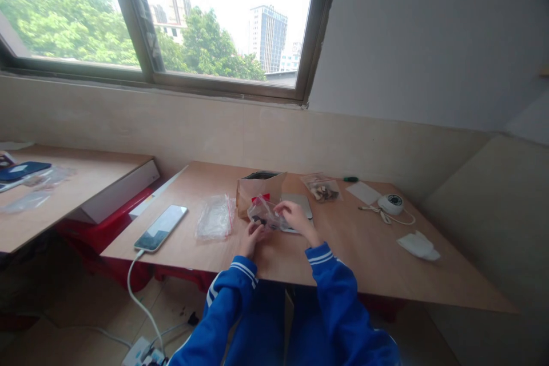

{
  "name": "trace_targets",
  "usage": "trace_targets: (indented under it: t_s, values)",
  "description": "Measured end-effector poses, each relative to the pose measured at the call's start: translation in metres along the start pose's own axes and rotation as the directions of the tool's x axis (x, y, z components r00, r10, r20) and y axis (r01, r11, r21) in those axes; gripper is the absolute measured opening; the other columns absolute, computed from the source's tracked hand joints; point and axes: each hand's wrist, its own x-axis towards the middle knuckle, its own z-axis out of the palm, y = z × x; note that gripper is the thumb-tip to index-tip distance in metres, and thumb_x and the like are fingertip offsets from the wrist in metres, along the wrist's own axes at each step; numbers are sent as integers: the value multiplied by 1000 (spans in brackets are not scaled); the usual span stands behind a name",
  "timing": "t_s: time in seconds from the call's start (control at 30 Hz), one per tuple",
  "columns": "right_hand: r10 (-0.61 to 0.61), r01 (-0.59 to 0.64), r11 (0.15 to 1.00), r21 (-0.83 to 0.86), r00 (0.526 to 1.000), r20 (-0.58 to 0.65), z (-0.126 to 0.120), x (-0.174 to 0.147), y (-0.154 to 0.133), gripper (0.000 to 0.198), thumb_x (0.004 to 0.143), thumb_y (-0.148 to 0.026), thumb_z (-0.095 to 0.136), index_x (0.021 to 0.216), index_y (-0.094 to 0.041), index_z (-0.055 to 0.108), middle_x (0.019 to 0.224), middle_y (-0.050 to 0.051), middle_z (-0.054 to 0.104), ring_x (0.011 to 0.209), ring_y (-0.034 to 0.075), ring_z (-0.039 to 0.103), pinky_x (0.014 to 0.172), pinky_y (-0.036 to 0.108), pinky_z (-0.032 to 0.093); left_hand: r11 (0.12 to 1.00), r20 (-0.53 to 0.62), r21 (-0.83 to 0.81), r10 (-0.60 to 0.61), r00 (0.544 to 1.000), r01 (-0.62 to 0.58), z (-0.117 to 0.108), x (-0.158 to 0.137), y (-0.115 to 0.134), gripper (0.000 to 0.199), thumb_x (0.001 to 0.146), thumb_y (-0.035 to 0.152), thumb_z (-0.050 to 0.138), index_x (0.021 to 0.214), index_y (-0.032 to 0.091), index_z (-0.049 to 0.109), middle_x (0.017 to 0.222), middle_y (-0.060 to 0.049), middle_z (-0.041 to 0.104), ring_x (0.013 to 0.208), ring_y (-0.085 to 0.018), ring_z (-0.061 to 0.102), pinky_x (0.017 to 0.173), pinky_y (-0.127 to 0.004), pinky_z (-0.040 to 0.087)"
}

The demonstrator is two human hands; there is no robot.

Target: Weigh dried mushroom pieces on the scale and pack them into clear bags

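Both hands are at a clear plastic zip bag [270, 216] with small dark pieces inside, just above the table [343, 240]. My left hand [252, 238] grips its lower left side, fingers closed. My right hand [294, 217] pinches the bag's right side near the top. Directly behind stands an open brown paper bag [253, 191]. Partly hidden behind my right hand lies a flat grey-silver item [302, 205]. Left of my hands is a stack of empty clear zip bags [214, 217] with red edges.
A phone [161, 229] on a white charging cable lies at the left. Toward the right are a bag of small brown pieces [322, 190], a green-handled tool [350, 179], a white dome camera [390, 203] with its cord, and a crumpled white wrapper [418, 246]. Another table [86, 183] stands left.
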Motion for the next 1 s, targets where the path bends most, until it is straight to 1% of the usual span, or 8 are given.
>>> trace_targets:
  t_s: [0.07,0.17,0.3,0.4,0.6,0.8,0.93,1.0]
  values:
    - [47,-48,999,9,993,108,10,-5,11,27,79,-9,45,85,-19,69,86,5,71,81,20,65,75,31,49,998,-11,-59,-18,1000,17,-2,1,-1,45,59,43,76,94,16,66,94,-7,71,87,-25,68,85,-42,53]
    - [25,-37,997,65,983,179,23,-8,18,24,80,-12,52,95,-18,68,95,7,71,85,21,65,77,32,50,998,1,-66,-18,1000,18,-3,1,-1,46,59,43,77,93,14,69,96,-9,71,88,-26,68,88,-45,52]
    - [-11,4,999,38,980,201,31,-7,18,19,79,-16,60,95,-17,69,95,8,70,81,20,63,73,31,49,1000,76,13,-1,997,0,-3,1,2,39,64,46,75,91,17,73,96,-8,72,95,-25,66,94,-43,49]
    - [55,-61,998,23,977,205,31,-8,17,14,78,-22,63,89,-15,69,86,7,70,73,19,61,67,29,47,998,88,66,20,996,-25,-1,-1,6,36,65,48,73,86,19,74,93,-6,73,94,-24,66,93,-40,50]
    - [138,-153,984,94,979,153,26,-14,18,15,74,-27,66,83,-15,67,78,4,69,71,19,61,66,29,47,994,54,104,18,998,-24,1,-5,10,38,61,52,74,77,18,70,83,-5,71,87,-24,66,86,-37,52]
    - [127,-139,980,141,988,88,5,-7,11,16,74,-22,63,88,-16,69,85,6,71,77,19,64,73,32,49,998,29,65,14,999,-16,3,-5,12,40,60,54,74,77,19,64,82,-4,70,77,-21,67,79,-35,53]
    - [39,-49,991,125,996,81,-27,7,-11,15,76,-23,60,85,-17,71,85,5,71,78,18,65,73,30,49,998,6,68,14,1000,-15,4,-6,15,40,61,53,74,78,18,63,80,-2,69,72,-19,66,76,-33,53]
    - [-24,19,992,124,999,41,-43,19,-27,16,78,-25,59,86,-18,71,85,4,72,78,17,65,73,29,49,998,21,62,20,1000,-21,3,-7,15,39,63,51,73,80,18,63,80,-2,68,71,-18,66,74,-31,53]
